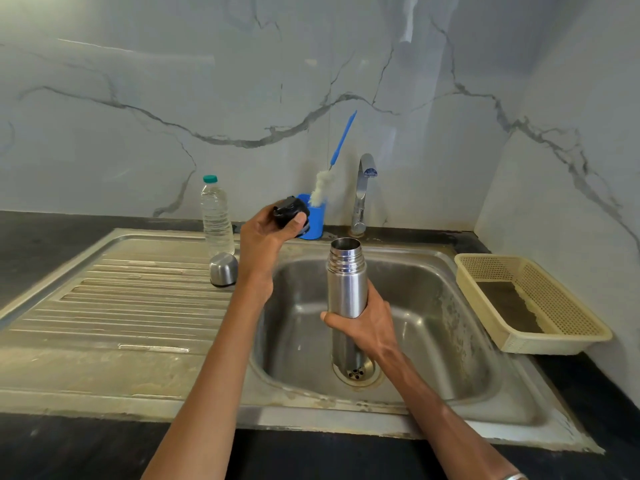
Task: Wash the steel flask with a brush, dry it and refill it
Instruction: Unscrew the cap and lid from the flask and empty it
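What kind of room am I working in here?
Most likely a home kitchen: a steel sink with a ribbed drainboard, a tap against a marble-look wall, and a plastic drying basket on the dark counter.

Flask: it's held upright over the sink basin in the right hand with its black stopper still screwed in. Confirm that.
Not quite. The head view shows the flask open at its mouth; the black stopper is off, held in the left hand. The right hand does hold the flask upright over the sink.

Glossy grey marble-patterned walls [242,98] with dark veins meet in a corner above a dark table [52,244], lit softly from the upper left.
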